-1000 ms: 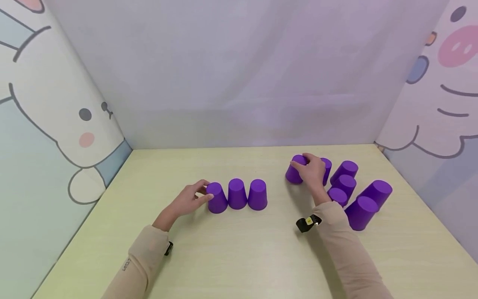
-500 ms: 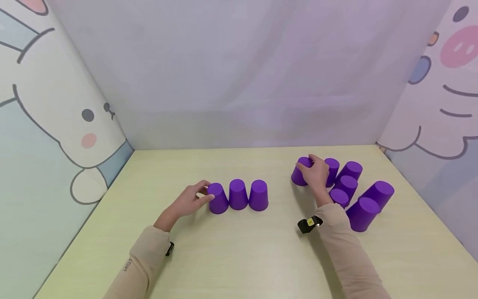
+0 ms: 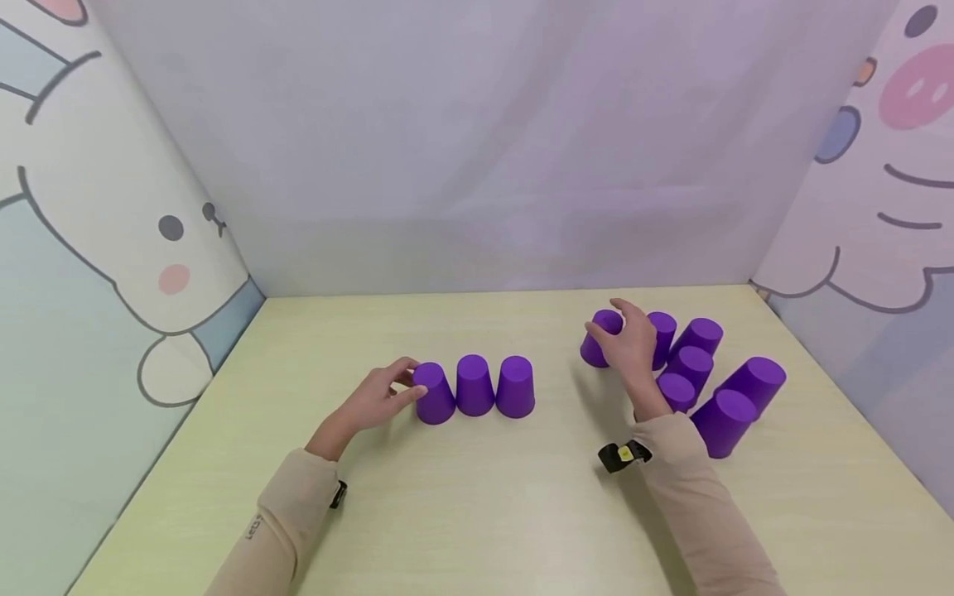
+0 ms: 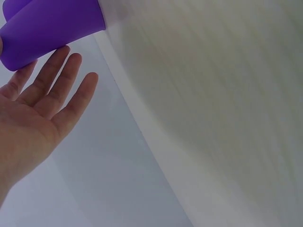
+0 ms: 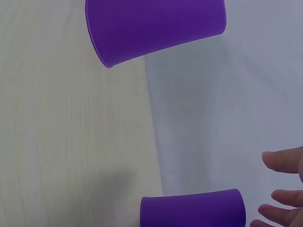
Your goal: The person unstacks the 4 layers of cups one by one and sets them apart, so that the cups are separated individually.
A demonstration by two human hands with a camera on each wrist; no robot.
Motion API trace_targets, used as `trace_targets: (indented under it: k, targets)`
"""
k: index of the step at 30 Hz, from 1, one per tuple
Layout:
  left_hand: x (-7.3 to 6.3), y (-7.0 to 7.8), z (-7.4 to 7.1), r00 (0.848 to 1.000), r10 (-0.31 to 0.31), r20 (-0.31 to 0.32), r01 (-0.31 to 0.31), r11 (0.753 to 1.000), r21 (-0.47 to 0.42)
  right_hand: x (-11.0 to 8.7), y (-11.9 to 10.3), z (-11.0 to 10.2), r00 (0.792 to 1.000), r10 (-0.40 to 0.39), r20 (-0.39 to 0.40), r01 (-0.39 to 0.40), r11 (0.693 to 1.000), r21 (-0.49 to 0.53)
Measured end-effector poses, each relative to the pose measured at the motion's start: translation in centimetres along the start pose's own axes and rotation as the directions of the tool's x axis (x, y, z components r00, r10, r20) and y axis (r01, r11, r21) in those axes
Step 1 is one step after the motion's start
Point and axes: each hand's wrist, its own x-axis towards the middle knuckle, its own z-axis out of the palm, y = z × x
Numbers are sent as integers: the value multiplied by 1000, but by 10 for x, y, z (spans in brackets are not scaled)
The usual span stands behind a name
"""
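Several purple cups stand upside down on the table. In the head view my left hand (image 3: pixel 378 397) is at the leftmost cup (image 3: pixel 434 396) of a row of three, its thumb in front of the top and its index finger behind. In the left wrist view the index finger meets this cup (image 4: pixel 52 30), while the other fingers stretch out loosely. At the back right, my right hand (image 3: pixel 629 343) is just above and beside another cup (image 3: pixel 596 352). Its thumb and fingers are spread. In the right wrist view they stand off the end of that cup (image 5: pixel 194 208).
The row's middle cup (image 3: pixel 474 386) and right cup (image 3: pixel 515 387) stand close together. Behind and beside my right forearm are more inverted cups, among them a front one (image 3: pixel 721 422) and a back one (image 3: pixel 699 335). A white wall (image 3: pixel 477 165) rises behind the table (image 3: pixel 477 513).
My right hand moved the cup at the back slightly right, closer to the other cups; its fingers have now spread and lifted from it. My left hand has stayed at the leftmost cup.
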Motion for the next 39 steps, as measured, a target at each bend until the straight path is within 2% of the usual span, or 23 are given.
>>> trace_targets:
  k: [6, 11, 16, 23, 27, 32, 39]
  targets:
    - [0, 2, -2, 1000, 4, 4, -4, 1000, -1, -10, -7, -5, 996, -63, 69, 64, 998, -15]
    - [0, 3, -3, 1000, 0, 12, 0, 1000, -7, -20, -11, -5, 981, -106, 164, 111, 994, -24]
    - [0, 2, -2, 1000, 0, 7, 0, 1000, -10, -29, -16, -4, 964, -120, 239, 124, 992, -3]
    - [0, 1, -1, 1000, -15, 8, 15, 1000, -5, -40, -21, 0, 923, -149, 354, 147, 989, 32]
    - [1, 1, -1, 1000, -28, 11, 28, 1000, -7, -44, -22, 5, 902, -188, 389, 177, 982, 64]
    - [1, 1, -1, 1000, -14, 8, 14, 1000, -2, -49, -23, 11, 875, -239, 421, 218, 971, 98]
    - [0, 1, 0, 1000, -7, 3, 7, 1000, 1, -54, -26, 21, 838, -257, 481, 238, 966, 101]
